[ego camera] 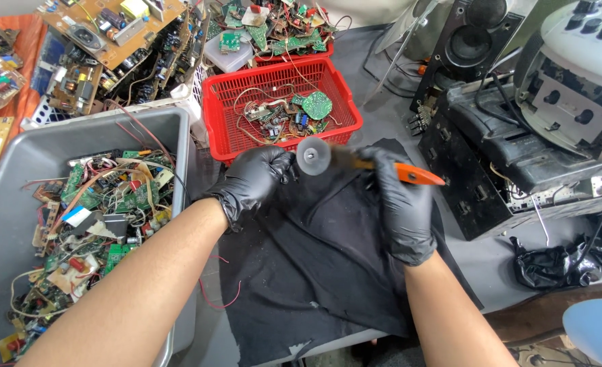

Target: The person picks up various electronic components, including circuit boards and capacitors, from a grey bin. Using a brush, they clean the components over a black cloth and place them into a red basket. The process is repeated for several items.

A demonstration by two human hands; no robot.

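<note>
Grey disc point(312, 155) pinched by left hand point(257, 182); right hand point(399, 204) grips orange-handled tool point(410, 176) over black cloth point(314, 265).

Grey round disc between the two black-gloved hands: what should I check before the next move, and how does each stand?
1. Left hand has a grip on the grey round disc: ok.
2. Right hand holds the orange-handled tool: ok.
3. Tool tip position: cannot tell, blurred.
4. Black cloth lies under the hands: ok.
5. Red plastic basket close behind the hands: ok.
</note>
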